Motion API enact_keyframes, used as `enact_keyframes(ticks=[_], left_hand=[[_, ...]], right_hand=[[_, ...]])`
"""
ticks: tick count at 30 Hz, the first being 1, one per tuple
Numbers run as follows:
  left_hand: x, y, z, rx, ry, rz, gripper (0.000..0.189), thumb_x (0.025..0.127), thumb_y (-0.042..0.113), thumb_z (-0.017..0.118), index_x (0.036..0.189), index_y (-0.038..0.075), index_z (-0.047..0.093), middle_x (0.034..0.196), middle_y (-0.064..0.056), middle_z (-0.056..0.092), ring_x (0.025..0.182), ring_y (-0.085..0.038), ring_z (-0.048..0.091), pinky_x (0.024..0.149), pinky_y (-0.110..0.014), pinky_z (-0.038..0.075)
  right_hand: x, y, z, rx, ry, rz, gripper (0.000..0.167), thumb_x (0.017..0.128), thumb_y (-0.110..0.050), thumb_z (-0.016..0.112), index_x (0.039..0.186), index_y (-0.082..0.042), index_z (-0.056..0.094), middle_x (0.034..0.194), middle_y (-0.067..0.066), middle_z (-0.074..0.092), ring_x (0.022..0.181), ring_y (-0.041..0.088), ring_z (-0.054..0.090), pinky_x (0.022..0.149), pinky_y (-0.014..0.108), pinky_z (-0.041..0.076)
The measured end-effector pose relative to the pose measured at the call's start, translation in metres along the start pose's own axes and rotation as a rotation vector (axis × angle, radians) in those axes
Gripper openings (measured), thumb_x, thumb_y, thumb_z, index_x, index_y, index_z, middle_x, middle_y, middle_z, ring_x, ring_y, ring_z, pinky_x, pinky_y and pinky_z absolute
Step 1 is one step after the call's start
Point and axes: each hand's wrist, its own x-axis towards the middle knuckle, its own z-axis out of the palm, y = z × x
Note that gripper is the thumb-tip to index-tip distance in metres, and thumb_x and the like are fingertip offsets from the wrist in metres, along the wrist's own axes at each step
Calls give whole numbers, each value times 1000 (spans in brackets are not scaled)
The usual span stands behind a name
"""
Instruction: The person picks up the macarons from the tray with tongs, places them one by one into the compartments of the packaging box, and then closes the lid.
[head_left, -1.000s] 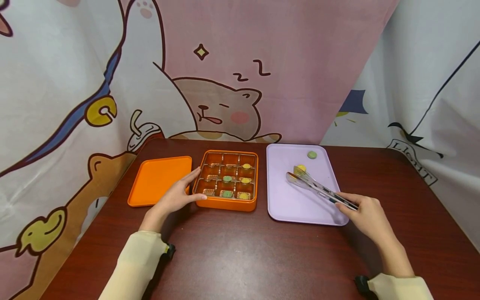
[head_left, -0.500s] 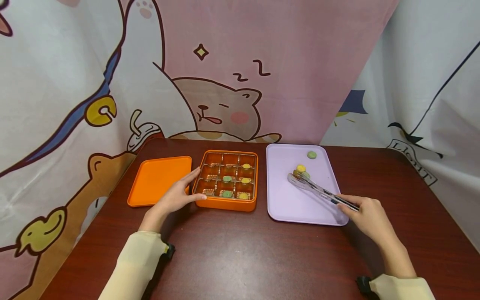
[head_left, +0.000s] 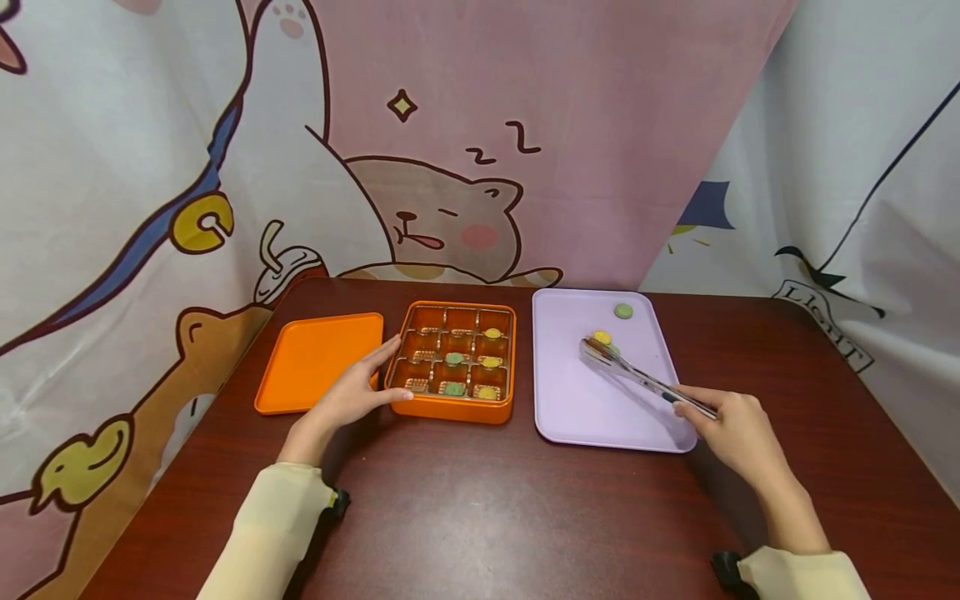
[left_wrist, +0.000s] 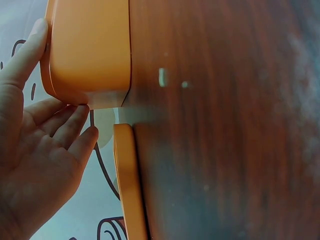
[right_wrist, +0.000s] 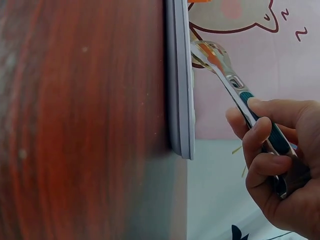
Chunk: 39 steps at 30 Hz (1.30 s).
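In the head view my left hand (head_left: pixel 348 396) rests against the near-left corner of an orange box (head_left: pixel 453 408). Its thumb lies along the front and its extended fingers touch the left side. Inside, a clear divided insert holds several small round macaron-like pieces, yellow (head_left: pixel 487 392) and green (head_left: pixel 454 388). My right hand (head_left: pixel 738 433) grips metal tongs (right_wrist: pixel 245 102) with teal handle inlays. Over a lilac tray (head_left: pixel 570 408), the tong tips are close together beside a yellow piece (head_left: pixel 602 337) and a partly hidden green piece. Whether they pinch the green one is unclear.
An orange lid (head_left: pixel 318 362) lies left of the box. Another green piece (head_left: pixel 623 311) sits near the tray's back right. The dark wooden table (head_left: pixel 472 508) ends at a printed curtain (head_left: pixel 600 150) behind.
The tong tips have drawn closer together and shifted slightly right, beside the green piece near the yellow one. My left hand and the box stay in place.
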Motion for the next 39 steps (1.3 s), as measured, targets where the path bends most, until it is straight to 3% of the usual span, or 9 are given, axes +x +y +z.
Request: enact_keyframes(ticks=[6, 13, 26, 39], left_hand=[[0, 0, 0, 1, -1, -1, 94, 87, 36, 77, 160, 11, 23, 167, -10, 20, 153, -39, 21, 120, -63, 22], [-1, 0, 0, -3, 1, 8, 95, 86, 36, 78, 160, 11, 23, 167, -10, 20, 153, -39, 20, 120, -63, 22], [0, 0, -1, -3, -4, 4, 96, 85, 39, 78, 159, 10, 24, 168, -8, 20, 153, -37, 20, 120, -61, 22], [1, 1, -1, -3, -3, 9, 93, 87, 32, 78, 159, 9, 24, 167, -11, 20, 153, -38, 20, 120, -62, 22]], right_hand=[[3, -4, 0, 11, 20, -15, 28, 86, -14, 77, 110, 0, 76, 62, 1, 54, 58, 6, 35, 48, 25, 27], [9, -15, 1, 28, 21, -9, 28, 86, -13, 77, 112, -2, 76, 53, 0, 60, 49, 1, 40, 46, 24, 31], [24, -34, 6, 65, -11, -30, 29, 88, -15, 75, 114, -2, 75, 56, 0, 61, 50, 1, 42, 44, 24, 31], [40, -56, 18, 103, -9, -74, 28, 89, -15, 75, 113, -1, 75, 57, 3, 64, 50, 2, 46, 45, 24, 33]])
